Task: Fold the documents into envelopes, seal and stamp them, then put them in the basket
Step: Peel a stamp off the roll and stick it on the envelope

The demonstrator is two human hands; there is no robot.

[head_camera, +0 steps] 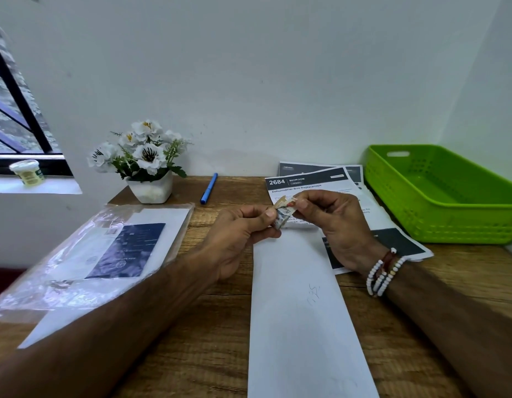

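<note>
Left hand (240, 237) and right hand (335, 225) both pinch a small stamp (283, 215) between thumb and fingertips, held in the air just over the far end of the envelope (300, 326); print on the stamp is too small to read. Envelope is long, white, flat on the wooden table (209, 354), with a faint pencil scribble mid-face, not legible. Documents (306, 183) lie behind the hands, partly under the envelope; top sheet's dark header reads "2684 | BEDROOM", then "Dehumidifier Box Replacement". Green basket (438, 196) sits far right, just beside the documents. Beaded bracelets (384, 271) on right wrist. Blue pen (209, 188) near flower pot (150, 189). Plastic bag (100, 254) at left holds white sheets and a dark blue label, text blurred. Jar (27, 172) on windowsill (34, 186), label unreadable
</note>
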